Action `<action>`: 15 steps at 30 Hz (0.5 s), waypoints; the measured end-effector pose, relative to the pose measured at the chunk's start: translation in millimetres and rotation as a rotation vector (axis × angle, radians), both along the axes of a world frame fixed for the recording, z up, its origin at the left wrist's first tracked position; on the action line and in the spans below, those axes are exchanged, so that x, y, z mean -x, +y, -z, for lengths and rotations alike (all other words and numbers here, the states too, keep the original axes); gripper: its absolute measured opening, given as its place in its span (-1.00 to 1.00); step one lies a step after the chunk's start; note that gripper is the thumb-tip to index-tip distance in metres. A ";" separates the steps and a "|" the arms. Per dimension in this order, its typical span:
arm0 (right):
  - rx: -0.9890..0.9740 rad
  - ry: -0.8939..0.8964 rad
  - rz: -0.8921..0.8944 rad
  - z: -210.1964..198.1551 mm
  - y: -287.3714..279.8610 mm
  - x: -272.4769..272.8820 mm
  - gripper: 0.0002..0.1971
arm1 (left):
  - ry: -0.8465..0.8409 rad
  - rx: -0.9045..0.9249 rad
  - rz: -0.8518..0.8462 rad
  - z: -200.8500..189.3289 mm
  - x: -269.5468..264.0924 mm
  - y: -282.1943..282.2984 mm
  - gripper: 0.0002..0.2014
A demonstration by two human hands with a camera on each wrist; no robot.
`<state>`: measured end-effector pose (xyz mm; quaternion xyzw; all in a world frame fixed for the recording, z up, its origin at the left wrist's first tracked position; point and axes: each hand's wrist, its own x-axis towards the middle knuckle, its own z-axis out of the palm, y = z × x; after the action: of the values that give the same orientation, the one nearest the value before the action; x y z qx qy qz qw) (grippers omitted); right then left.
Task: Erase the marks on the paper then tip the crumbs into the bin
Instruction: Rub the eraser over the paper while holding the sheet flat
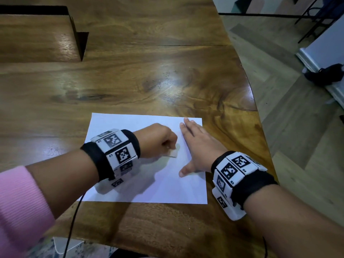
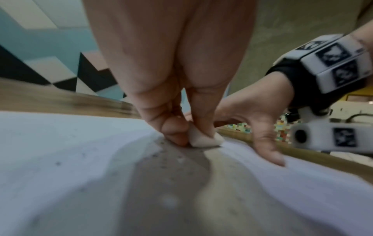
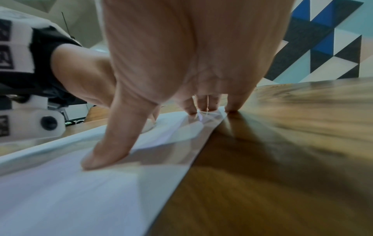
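A white sheet of paper (image 1: 158, 185) lies on the wooden table near its front edge. My left hand (image 1: 163, 144) pinches a small white eraser (image 1: 174, 153) and holds it down on the middle of the sheet; the left wrist view shows the eraser (image 2: 206, 140) between thumb and fingers, with dark crumbs (image 2: 163, 156) scattered on the paper (image 2: 60, 151) beside it. My right hand (image 1: 193, 146) lies flat with straight fingers on the sheet's right edge, thumb (image 3: 105, 151) and fingertips (image 3: 201, 105) pressing the paper (image 3: 60, 191). No bin is in view.
The wooden table (image 1: 149, 71) stretches far beyond the sheet, and its curved right edge (image 1: 258, 112) drops to the floor. A raised wooden step with a dark notch (image 1: 80, 43) sits at the back left. A black cable (image 1: 72, 226) hangs off the front edge.
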<state>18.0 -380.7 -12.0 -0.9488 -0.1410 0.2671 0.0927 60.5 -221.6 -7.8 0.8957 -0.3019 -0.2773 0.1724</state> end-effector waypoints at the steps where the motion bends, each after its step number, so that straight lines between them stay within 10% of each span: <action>1: 0.004 -0.001 -0.003 -0.2 -0.3 0.2 0.39 | -0.036 0.012 -0.045 1.1 -3.5 0.8 -0.91; 4: 0.020 0.005 -0.015 -1.0 -0.7 1.3 0.41 | -0.181 0.086 -0.305 3.3 -11.2 -1.8 -0.90; 10: 0.022 0.006 -0.021 -0.5 -0.5 0.9 0.44 | 0.036 -0.010 0.068 -3.1 24.3 5.9 -0.93; 15: 0.028 0.001 -0.024 -0.5 -1.1 0.9 0.44 | -0.137 0.068 -0.207 3.5 -7.8 -10.7 -0.88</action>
<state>17.1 -381.7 -11.5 -0.9480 -0.1486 0.2707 0.0764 68.3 -232.3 -11.4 0.9325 -0.2283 -0.1858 0.2093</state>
